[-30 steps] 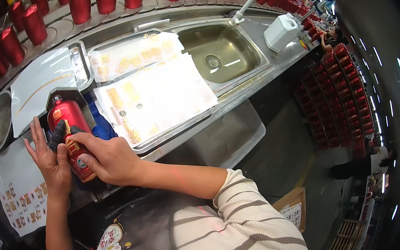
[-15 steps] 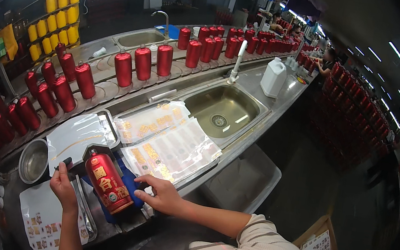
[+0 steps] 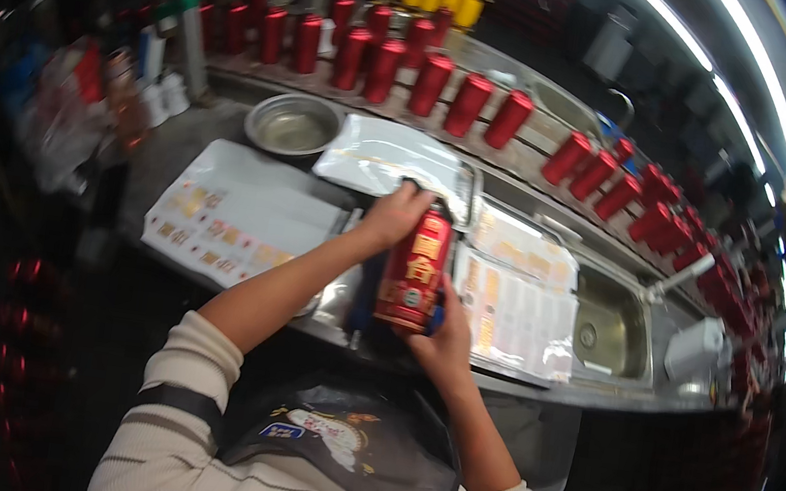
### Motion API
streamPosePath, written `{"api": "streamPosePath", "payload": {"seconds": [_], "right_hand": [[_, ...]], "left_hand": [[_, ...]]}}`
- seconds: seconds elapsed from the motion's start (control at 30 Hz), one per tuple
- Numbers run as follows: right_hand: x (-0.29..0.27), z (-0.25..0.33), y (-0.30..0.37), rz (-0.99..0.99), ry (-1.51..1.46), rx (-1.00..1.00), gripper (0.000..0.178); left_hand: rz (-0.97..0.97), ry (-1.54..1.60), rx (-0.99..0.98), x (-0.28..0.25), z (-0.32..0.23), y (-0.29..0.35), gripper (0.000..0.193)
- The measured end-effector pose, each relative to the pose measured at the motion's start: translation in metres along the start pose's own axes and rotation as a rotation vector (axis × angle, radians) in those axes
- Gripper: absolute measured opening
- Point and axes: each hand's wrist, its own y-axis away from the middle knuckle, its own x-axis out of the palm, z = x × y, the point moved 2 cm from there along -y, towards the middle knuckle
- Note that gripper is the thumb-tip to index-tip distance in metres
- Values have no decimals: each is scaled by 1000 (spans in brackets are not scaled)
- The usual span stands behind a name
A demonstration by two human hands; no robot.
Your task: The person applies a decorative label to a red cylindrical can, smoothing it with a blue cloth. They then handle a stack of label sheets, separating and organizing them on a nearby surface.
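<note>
A red bottle (image 3: 414, 270) with gold lettering lies in front of me, its neck end pointing away, over a dark blue cloth. My left hand (image 3: 397, 214) is closed around its neck end; a small dark piece shows by those fingers, too blurred to name. My right hand (image 3: 445, 340) grips the bottle's base from the right, with the thumb along its side and the fingers partly hidden beneath. To the left lies a white sheet of gold and red stickers (image 3: 248, 217). Right of the bottle are clear sheets with gold prints (image 3: 513, 311) on a tray.
A round metal bowl (image 3: 295, 125) stands beyond the sticker sheet, beside a white sheet on a tray (image 3: 390, 151). Plain red bottles (image 3: 431, 84) line the conveyor behind. At the right are a sink (image 3: 613, 324) and a white jug (image 3: 697, 347).
My view has swung to the left. My left hand has moved onto the bottle's neck end, and my right hand has closed on its base from a spread pose beside it.
</note>
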Motion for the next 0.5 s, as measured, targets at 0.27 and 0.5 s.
{"api": "streamPosePath", "payload": {"seconds": [0.27,0.5], "right_hand": [[-18,102,23,518,-324,15,96],[45,175,-24,956,133,-663,92]], "left_hand": [[73,1064,-515,-155,-3,105,23],[-433,67,-623,-322,-120,312,21]]}}
